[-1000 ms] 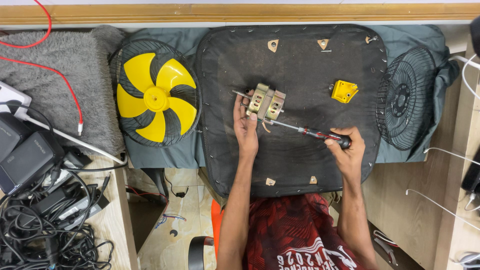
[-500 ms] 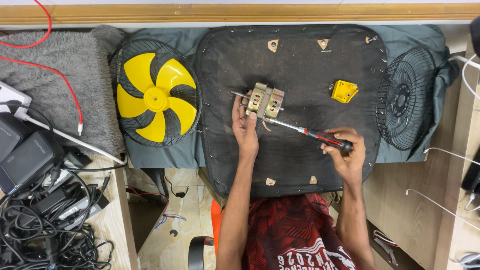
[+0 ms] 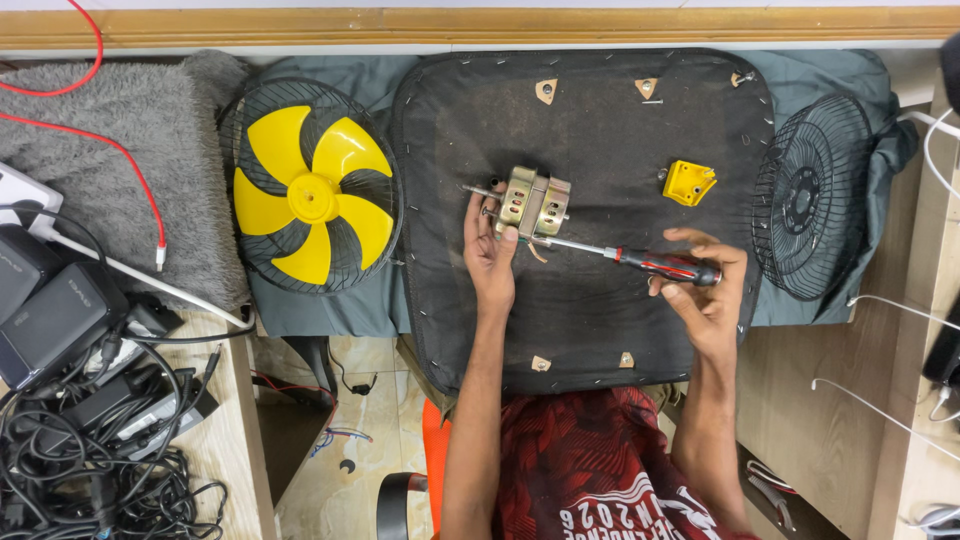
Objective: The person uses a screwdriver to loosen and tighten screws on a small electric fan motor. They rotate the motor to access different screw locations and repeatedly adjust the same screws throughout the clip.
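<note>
Hands met over a small brass-coloured electric fan motor with a steel shaft (image 3: pixel 533 205), which lay near the middle of a dark, stapled fabric work mat (image 3: pixel 600 320) spread on the counter (image 3: pixel 830 400). In the head view, the left hand (image 3: pixel 492 250) steadied the motor, its fingers curled around the near side of the metal body in a closed grip. The right hand (image 3: pixel 708 295) was clenched around the red-and-black handle of a long screwdriver (image 3: pixel 625 256), whose thin shaft ran leftwards until its tip met the motor's lower edge. The motor sat bare, out of any housing, and the round black wire fan guard holding the yellow five-bladed fan (image 3: pixel 312 190) rested well apart to the left, while a second black wire guard (image 3: pixel 808 200) lay at the right edge. A small yellow plastic bracket (image 3: pixel 689 183) waited loose on the mat just above the right hand. Judging by these scattered parts, the fan stood largely apart, with work on the motor's own screws under way. A tangle of black power adapters and cables (image 3: pixel 90 400) crowded the far left.
</note>
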